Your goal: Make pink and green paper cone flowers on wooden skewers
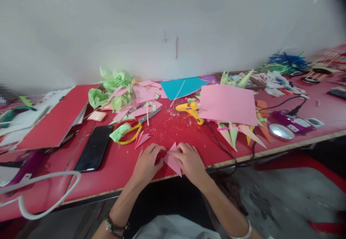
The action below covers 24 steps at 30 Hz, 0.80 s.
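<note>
A small piece of folded pink paper [173, 164] lies at the table's front edge, pointed at its top and bottom. My right hand [191, 162] grips its right side, with thumb and fingers pressed together on it. From the other side, the curled fingers of my left hand [148, 161] pinch at the paper's left edge; their exact contact is partly hidden. Just beyond my left hand sits a pleated pink paper piece [141, 139]. Yellow-handled scissors [137, 128] lie behind that, a crumpled light green scrap [120, 131] on their handles.
A black phone [94, 148] and a red folder [52, 118] are on the left. Pink scraps [143, 94] and green tissue paper [116, 88] lie at the back. A yellow glue gun [190, 111] sits beside a pink sheet [228, 104] over paper cones [234, 134]. A white cable loop [48, 176] crosses the left front.
</note>
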{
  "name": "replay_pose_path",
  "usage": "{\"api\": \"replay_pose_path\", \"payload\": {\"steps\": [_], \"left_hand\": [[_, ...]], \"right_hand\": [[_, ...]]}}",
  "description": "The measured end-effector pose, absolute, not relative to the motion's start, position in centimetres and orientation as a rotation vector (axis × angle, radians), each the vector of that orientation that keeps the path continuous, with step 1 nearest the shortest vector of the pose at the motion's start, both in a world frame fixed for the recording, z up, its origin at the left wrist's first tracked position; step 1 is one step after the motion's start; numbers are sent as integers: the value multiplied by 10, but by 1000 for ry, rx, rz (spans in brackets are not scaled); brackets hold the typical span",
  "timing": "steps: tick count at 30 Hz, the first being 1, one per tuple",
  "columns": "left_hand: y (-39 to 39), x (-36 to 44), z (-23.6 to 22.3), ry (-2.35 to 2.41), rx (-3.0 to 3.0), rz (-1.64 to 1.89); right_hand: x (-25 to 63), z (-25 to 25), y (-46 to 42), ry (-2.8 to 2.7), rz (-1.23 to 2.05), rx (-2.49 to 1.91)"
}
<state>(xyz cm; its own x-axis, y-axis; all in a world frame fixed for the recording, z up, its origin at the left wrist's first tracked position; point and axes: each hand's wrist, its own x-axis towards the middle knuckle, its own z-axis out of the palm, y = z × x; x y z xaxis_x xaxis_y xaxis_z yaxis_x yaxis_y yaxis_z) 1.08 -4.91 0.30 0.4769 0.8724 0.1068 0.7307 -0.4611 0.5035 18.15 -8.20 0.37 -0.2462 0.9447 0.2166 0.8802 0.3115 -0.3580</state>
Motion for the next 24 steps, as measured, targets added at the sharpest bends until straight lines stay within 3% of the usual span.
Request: {"api": "replay_pose_path", "payload": {"steps": [24], "left_hand": [[-51,12,5,1378,2334,462]], "right_hand": [[193,9,-82,-2208,90,-1766]]}}
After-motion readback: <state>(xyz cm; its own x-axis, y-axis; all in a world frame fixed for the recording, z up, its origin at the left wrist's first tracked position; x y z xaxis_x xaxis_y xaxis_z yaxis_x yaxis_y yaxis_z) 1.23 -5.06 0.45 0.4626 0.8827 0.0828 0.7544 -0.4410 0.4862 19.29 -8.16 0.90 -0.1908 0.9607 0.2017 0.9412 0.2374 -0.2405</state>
